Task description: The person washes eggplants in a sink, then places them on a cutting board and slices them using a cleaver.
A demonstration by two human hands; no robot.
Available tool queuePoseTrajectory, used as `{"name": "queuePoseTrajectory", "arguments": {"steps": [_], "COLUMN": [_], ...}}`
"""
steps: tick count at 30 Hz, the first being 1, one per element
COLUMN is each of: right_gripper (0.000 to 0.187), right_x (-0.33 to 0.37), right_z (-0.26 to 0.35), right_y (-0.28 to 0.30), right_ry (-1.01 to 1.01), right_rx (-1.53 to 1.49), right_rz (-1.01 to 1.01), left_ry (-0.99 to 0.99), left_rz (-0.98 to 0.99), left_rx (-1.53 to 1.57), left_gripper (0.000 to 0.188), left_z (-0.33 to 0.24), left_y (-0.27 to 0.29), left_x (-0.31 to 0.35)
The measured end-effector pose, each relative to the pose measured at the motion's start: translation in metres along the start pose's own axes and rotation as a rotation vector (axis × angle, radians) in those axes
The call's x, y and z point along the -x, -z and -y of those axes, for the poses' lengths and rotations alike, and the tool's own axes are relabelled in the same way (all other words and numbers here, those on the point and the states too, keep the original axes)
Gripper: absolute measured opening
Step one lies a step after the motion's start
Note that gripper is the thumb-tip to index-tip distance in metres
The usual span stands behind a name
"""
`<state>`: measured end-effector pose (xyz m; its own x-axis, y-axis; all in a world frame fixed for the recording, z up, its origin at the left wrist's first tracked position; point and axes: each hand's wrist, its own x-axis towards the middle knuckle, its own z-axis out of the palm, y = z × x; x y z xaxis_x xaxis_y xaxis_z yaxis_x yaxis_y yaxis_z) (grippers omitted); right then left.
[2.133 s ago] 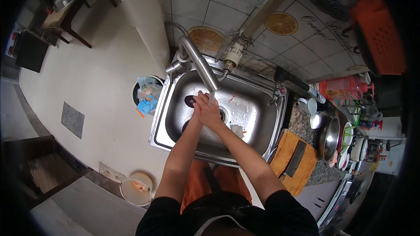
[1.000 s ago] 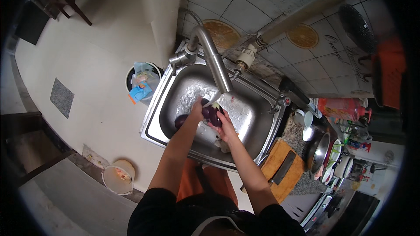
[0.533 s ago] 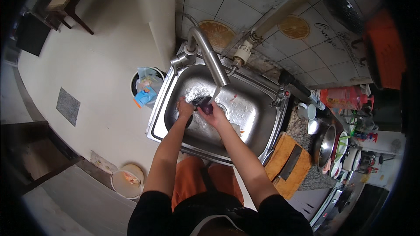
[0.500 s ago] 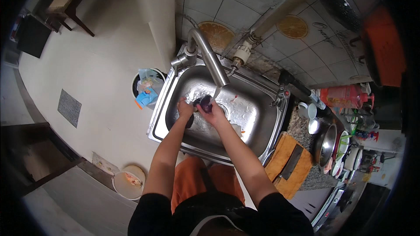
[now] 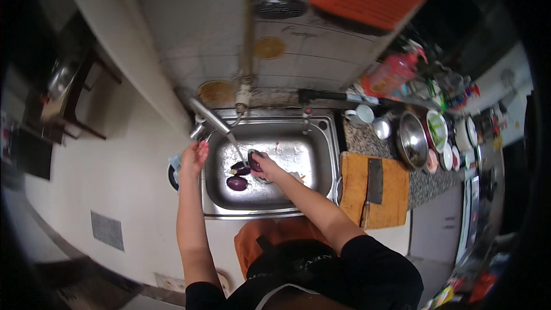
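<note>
My right hand (image 5: pixel 268 167) is closed around a dark purple eggplant (image 5: pixel 256 161) over the middle of the steel sink (image 5: pixel 270 200). A thin stream of water falls from the tap (image 5: pixel 211 116) just left of that eggplant. Two more purple eggplants lie on the wet basin floor: a rounded one (image 5: pixel 237 183) in front and a smaller-looking one (image 5: pixel 239 169) with a pale stem end behind it. My left hand (image 5: pixel 194 158) is raised at the sink's left edge, just in front of the tap's lever (image 5: pixel 198 131). Its fingers are slightly bent and apart, with nothing visible in them.
Right of the sink, a wooden cutting board (image 5: pixel 391 198) carries a cleaver (image 5: pixel 375 181). Beyond it stand a steel bowl (image 5: pixel 413 139), a white mug (image 5: pixel 361 114) and a pink bottle (image 5: pixel 385 76). A bin (image 5: pixel 173 177) stands on the floor left of the sink.
My left hand has left the basin and moved up and left toward the tap lever. My right hand still holds an eggplant. The view has turned, and two eggplants in the sink now show clearly.
</note>
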<state>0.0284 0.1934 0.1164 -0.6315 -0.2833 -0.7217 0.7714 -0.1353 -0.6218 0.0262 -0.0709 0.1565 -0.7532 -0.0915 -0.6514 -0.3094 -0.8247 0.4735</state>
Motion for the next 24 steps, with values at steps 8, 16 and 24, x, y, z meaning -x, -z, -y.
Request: {"name": "queuePoseTrajectory", "arguments": {"steps": [8,16,24], "right_gripper": [0.068,0.066,0.074], "right_x": [0.085,0.133,0.178], "right_z": [-0.006,-0.008,-0.019], "right_y": [0.051,0.049,0.134], "right_ry": [0.486,0.716,0.743], "right_rx": [1.144,0.940,1.129], "right_rz": [-0.201,-0.302,-0.416], "left_ry": [0.057,0.263,0.034], "left_rz": [0.125,0.163,0.136], "left_rx": [-0.092,-0.464,-0.786], "left_gripper": [0.033,0.063,0.042], "left_z": [-0.022,0.162,0.219], "left_y": [-0.001,-0.047,-0.048], "left_x": [-0.039,0.046,0.046]}}
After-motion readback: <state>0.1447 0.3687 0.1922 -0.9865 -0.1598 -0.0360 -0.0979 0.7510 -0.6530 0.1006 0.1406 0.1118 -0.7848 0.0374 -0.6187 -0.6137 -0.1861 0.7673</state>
